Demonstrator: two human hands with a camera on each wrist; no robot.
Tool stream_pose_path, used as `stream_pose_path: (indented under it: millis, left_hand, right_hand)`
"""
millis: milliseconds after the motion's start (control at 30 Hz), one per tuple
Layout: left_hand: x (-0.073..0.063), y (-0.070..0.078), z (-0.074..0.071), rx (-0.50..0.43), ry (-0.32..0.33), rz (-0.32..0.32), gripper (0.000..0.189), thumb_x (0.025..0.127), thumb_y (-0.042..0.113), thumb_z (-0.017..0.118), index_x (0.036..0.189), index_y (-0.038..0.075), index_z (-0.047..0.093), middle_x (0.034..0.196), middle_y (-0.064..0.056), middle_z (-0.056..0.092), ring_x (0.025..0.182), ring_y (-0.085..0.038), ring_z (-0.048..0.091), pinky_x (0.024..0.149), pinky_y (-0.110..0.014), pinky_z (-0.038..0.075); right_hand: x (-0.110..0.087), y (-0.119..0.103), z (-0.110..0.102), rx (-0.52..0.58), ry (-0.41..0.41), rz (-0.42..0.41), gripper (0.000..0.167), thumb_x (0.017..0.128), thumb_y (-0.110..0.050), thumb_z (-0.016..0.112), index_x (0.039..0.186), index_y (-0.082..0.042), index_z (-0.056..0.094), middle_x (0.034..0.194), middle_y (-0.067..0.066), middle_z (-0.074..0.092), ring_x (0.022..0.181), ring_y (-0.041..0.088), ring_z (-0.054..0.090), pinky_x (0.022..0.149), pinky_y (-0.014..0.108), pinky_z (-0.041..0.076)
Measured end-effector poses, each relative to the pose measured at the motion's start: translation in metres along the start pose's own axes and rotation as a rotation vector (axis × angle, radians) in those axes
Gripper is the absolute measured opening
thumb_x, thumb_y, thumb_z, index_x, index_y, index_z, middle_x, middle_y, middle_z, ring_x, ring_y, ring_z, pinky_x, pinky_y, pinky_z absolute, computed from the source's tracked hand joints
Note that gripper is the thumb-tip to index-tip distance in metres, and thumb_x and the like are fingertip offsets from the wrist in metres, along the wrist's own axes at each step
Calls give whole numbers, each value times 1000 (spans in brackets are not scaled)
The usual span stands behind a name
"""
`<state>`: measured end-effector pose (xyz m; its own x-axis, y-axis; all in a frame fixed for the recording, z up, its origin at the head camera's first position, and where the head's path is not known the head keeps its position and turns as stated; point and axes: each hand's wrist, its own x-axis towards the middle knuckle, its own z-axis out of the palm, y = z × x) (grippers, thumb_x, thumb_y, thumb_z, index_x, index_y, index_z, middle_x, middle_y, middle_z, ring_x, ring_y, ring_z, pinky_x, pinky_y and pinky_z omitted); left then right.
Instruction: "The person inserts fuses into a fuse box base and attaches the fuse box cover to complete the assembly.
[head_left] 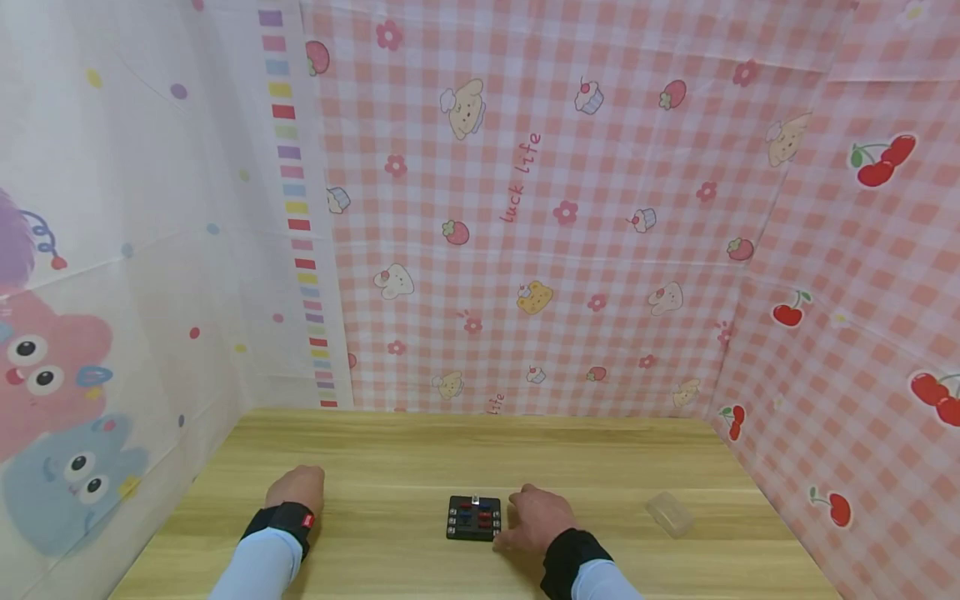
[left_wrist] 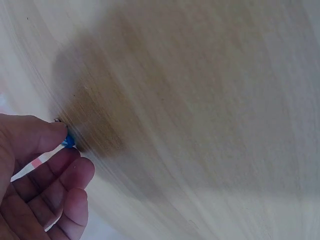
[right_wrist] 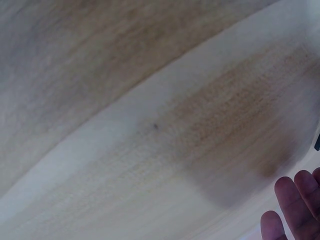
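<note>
A black fuse block point(head_left: 474, 530) with small red and blue blade fuses and metal screw terminals along both sides lies flat on the table. My right hand point(head_left: 538, 518) is at its right side, thumb and fingertips close to the block's edge, fingers extended and loosely spread. In the right wrist view only some fingers point(right_wrist: 295, 205) show at the lower right corner. Off to the left, my left hand point(head_left: 298, 486) is low over the wooden table. Its thumb and forefinger pinch a small blue blade fuse point(left_wrist: 69, 141), mostly covered by the fingertips; the other fingers are curled.
A small clear plastic case point(head_left: 670, 514) lies to the right of my right hand. The wooden table point(head_left: 480, 450) ends at a pink checked cloth point(head_left: 525, 250) behind, with patterned cloths on both sides.
</note>
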<state>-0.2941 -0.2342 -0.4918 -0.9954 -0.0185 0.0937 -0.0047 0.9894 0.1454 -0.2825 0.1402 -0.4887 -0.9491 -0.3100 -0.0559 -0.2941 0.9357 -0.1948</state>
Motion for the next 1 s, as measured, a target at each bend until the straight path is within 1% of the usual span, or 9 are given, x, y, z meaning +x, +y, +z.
stream_pose_path:
  millis: [200,333,433,600,833,1000]
  left_hand:
    - [-1,-1,0,-7,3,-4,11,87,-7,62,81,1,67,78,-14,68,72,-30,67,64,-50,54]
    - [-2,-2,0,-27,12,-27,12,87,-7,61,80,0,68,77,-15,68,71,-30,67,64,-50,54]
    - [-2,-2,1,-23,26,-43,13,87,-7,60,78,-1,68,76,-15,68,70,-29,66,64,-50,54]
    - [0,-5,5,-11,43,-30,16,86,-10,59,75,0,66,73,-14,67,68,-27,66,62,-49,54]
    - [5,-6,7,-32,9,-30,11,85,-7,63,77,1,67,76,-14,68,69,-28,65,64,-50,54]
    - [4,-4,6,-34,17,-21,10,84,-6,64,77,0,68,76,-14,68,69,-28,66,63,-50,54]
  right_hand:
    - [1,1,1,1,-4,5,66,70,-51,85,114,-4,70,96,6,62,81,22,58,84,45,51]
    - [1,1,2,-7,-3,0,67,70,-53,85,113,-4,70,95,5,62,80,21,58,83,44,51]
    - [1,1,2,-13,-1,-3,68,70,-53,85,113,-4,70,94,5,62,79,21,58,83,44,51]
    - [2,2,2,-10,-6,-1,67,70,-53,84,114,-4,70,95,5,62,79,21,58,84,44,51]
    - [2,2,1,-8,-17,-3,66,71,-53,84,113,-4,70,94,5,61,77,20,56,83,43,51]
    - [3,1,1,-9,-12,-1,65,71,-52,84,113,-4,70,95,5,62,78,21,57,83,44,51]
